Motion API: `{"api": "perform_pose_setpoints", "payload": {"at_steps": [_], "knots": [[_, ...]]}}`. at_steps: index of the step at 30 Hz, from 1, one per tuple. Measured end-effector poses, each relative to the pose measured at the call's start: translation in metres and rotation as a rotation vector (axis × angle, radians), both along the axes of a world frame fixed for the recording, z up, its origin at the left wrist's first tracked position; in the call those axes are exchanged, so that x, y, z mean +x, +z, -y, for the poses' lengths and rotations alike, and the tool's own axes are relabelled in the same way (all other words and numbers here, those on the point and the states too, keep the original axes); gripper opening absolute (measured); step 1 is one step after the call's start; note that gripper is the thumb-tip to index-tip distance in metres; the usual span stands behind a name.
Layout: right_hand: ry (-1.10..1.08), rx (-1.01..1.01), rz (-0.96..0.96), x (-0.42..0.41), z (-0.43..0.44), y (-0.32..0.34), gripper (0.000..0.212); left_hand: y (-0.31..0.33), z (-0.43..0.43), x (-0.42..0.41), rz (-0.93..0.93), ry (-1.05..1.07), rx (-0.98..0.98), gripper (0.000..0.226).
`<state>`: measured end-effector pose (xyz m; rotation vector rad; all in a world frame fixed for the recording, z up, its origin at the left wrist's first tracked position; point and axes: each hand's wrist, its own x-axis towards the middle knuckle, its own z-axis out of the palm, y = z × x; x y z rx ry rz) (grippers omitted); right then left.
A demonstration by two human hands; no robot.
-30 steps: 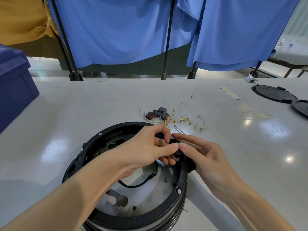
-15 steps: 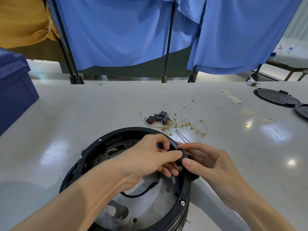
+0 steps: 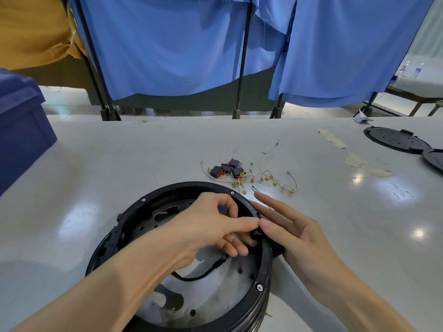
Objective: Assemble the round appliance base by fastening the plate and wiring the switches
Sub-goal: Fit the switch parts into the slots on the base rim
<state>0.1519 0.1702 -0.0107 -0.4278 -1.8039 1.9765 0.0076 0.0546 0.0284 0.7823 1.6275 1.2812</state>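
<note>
The round black appliance base (image 3: 134,219) lies open side up near the table's front edge, with a grey metal plate (image 3: 215,298) inside and a black cable (image 3: 203,274) across it. My left hand (image 3: 211,226) reaches over the base and pinches a small black part (image 3: 256,234) at the right side of the rim. My right hand (image 3: 292,233) lies against the outside of the rim there, fingers straight, its thumb tip pressing the same part. Several black-and-red switches (image 3: 225,169) and white wires with gold terminals (image 3: 271,178) lie just beyond the base.
A dark blue crate (image 3: 21,130) stands at the left edge. Two black round covers (image 3: 393,140) lie at the far right. Blue curtains on black stands (image 3: 241,68) close off the back of the table. Tape residue patches (image 3: 354,161) mark the right side.
My right hand's fingers have straightened out from a curl around the rim. Both hands stay at the same spot on the rim, and the left keeps its pinch.
</note>
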Motion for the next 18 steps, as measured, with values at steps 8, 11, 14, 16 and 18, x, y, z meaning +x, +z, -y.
{"api": "perform_pose_setpoints", "payload": {"at_steps": [8,11,14,16,18], "knots": [[0.03,-0.163,0.005,-0.0008,0.0042,-0.0013,0.048,-0.0021,-0.0013,0.0006,-0.047,0.004,-0.054,0.035],[0.025,-0.21,-0.009,-0.0017,0.0047,-0.001,0.047,-0.0026,-0.002,0.001,-0.03,0.014,-0.074,0.035],[0.003,-0.229,-0.018,-0.0023,0.0051,-0.0017,0.048,-0.0026,-0.002,0.0011,-0.005,0.017,-0.091,0.035],[0.0,-0.242,-0.021,-0.0031,0.0061,-0.0009,0.048,-0.003,-0.0021,0.0004,0.005,0.011,-0.1,0.035],[0.0,-0.258,-0.014,-0.0032,0.0058,-0.0005,0.047,-0.0024,-0.0021,-0.0011,0.011,0.01,-0.113,0.036]]}}
